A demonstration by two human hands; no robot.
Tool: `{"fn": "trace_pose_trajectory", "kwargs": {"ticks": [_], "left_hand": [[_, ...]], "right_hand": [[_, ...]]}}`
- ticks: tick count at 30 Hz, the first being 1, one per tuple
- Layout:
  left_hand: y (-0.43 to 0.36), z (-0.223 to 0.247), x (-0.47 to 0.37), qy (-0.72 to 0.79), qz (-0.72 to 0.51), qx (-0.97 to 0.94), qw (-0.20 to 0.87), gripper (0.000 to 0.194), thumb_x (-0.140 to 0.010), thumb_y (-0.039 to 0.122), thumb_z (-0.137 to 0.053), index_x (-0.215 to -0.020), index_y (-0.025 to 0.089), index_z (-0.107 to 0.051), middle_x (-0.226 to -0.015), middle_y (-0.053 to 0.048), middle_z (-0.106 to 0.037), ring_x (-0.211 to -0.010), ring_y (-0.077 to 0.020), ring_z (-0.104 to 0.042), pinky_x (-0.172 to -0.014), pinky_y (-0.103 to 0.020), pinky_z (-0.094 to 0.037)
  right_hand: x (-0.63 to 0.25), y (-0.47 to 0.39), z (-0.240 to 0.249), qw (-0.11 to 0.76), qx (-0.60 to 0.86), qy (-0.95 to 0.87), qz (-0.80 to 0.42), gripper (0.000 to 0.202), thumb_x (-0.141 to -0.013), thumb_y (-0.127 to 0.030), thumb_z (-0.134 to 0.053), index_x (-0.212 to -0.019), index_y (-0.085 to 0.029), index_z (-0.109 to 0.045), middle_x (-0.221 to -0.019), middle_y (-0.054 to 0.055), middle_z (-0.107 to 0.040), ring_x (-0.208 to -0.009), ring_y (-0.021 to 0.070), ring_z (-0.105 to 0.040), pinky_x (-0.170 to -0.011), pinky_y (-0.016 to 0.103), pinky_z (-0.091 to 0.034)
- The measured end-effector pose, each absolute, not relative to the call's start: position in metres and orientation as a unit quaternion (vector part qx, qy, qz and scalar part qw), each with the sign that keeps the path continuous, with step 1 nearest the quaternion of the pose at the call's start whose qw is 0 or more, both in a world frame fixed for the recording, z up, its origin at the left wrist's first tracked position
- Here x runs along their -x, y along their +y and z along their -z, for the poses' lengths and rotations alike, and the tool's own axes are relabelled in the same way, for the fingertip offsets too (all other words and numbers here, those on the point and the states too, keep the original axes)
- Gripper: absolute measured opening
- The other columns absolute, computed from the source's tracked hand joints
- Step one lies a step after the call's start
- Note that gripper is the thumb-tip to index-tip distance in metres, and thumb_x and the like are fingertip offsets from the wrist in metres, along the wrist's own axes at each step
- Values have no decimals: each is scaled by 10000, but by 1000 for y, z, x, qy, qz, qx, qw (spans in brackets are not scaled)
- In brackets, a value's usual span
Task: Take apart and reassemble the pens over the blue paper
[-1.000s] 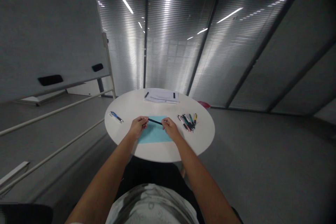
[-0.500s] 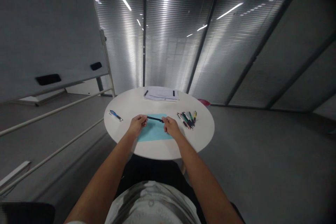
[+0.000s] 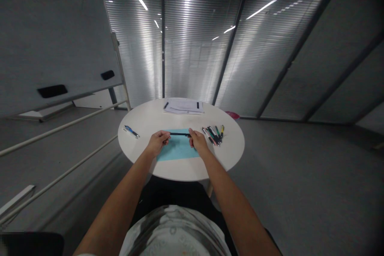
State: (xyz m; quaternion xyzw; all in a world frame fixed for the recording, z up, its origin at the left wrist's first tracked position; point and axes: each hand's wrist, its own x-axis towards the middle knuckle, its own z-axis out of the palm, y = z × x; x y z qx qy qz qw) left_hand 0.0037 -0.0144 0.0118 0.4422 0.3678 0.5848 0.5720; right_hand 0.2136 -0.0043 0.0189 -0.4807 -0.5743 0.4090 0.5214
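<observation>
A slim black pen (image 3: 179, 134) is stretched level between my two hands, above a light blue sheet (image 3: 177, 151) on the round white table. My left hand (image 3: 159, 143) pinches one end of it, fingers closed. At the other end my right hand (image 3: 197, 141) grips it, also closed. The fingertips cover both ends of the pen. To the right of my right hand lies a loose bunch of pens and markers (image 3: 213, 135). A blue pen (image 3: 132, 131) rests on the table left of my left hand.
Stacked white papers (image 3: 183, 107) lie at the far side of the table (image 3: 180, 173). A whiteboard on a metal frame (image 3: 124, 84) stands at the left. Behind the table is a wall with blinds, with a pink object (image 3: 232, 115) on the floor there.
My right hand has shifted slightly to the right, and the pen now lies more level between my hands. The left hand stays nearly in place.
</observation>
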Motion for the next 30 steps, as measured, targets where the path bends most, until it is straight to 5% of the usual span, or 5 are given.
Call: {"fn": "trace_pose_trajectory", "kwargs": {"ticks": [8,13,17,23,30], "left_hand": [[-17,-8,-13,390,-547,-556,489,288,-654,309,-785,-868,136,-700,-628,-4,-623,-551,-95,-526,-553,-240,-384],[-16,-4,-15,397,-520,-620,433,349,-690,216,-725,-1032,160,-678,-651,-8,-656,-618,-130,-585,-636,-271,-422],[-13,-2,-15,411,-539,-587,443,241,-717,245,-674,-935,143,-674,-619,-16,-647,-608,-139,-588,-633,-280,-435],[-14,-4,-15,414,-539,-560,474,190,-698,288,-663,-811,136,-671,-579,-13,-626,-541,-114,-534,-567,-250,-401],[-17,-8,-15,414,-530,-568,474,183,-691,275,-654,-803,132,-670,-579,-18,-629,-537,-116,-533,-562,-246,-398]], "right_hand": [[-215,-2,-25,581,348,-408,-612,390,-759,-588,-637,-867,-218,-580,-639,-22,-586,-590,147,-614,-504,239,-430],[-219,1,-26,632,299,-301,-649,249,-834,-485,-604,-840,-239,-570,-685,-36,-621,-706,167,-661,-622,291,-498],[-226,5,-27,666,275,-180,-670,182,-892,-334,-508,-741,-231,-496,-722,-32,-650,-735,168,-670,-699,343,-520],[-238,4,-29,677,194,-158,-692,217,-881,-318,-437,-687,-222,-438,-493,-81,-397,-401,91,-397,-487,248,-409],[-246,-5,-31,659,130,-211,-710,346,-857,-442,-401,-598,-213,-377,-469,-78,-272,-372,72,-252,-398,205,-267]]}}
